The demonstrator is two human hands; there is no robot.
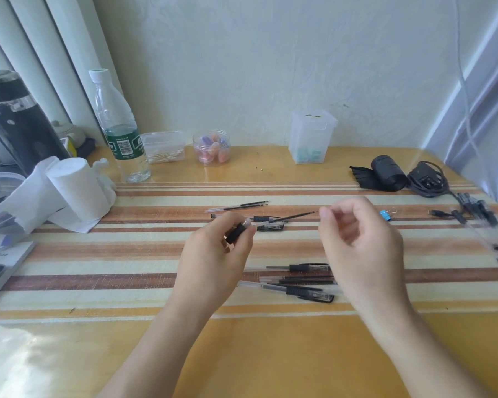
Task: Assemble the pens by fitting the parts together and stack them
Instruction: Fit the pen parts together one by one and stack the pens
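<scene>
The left hand [213, 254] is closed round a clear barrel [237, 231] with a black rubber grip, and a thin dark refill [293, 217] runs from its open end out to the right, where the right hand [357, 239] pinches thumb and forefinger at or just beside its tip; whether they truly touch it I cannot tell. The risk, as I judge it, is that the slim, flexible refill bows or slips out if pushed off-axis, since the smooth plastic gives little purchase. A loose tip could also roll off among the spare parts [293, 282] lying near the hands on the table [270, 354], or get mixed with the loose refills [239, 206] further back. The striped mat [127, 254] is woven and matt, so parts should stay put, but the bare lacquered wood is glossy and slick. Finished pens [477, 219] lie far right, close to the table edge, where a nudge could tip them off.
</scene>
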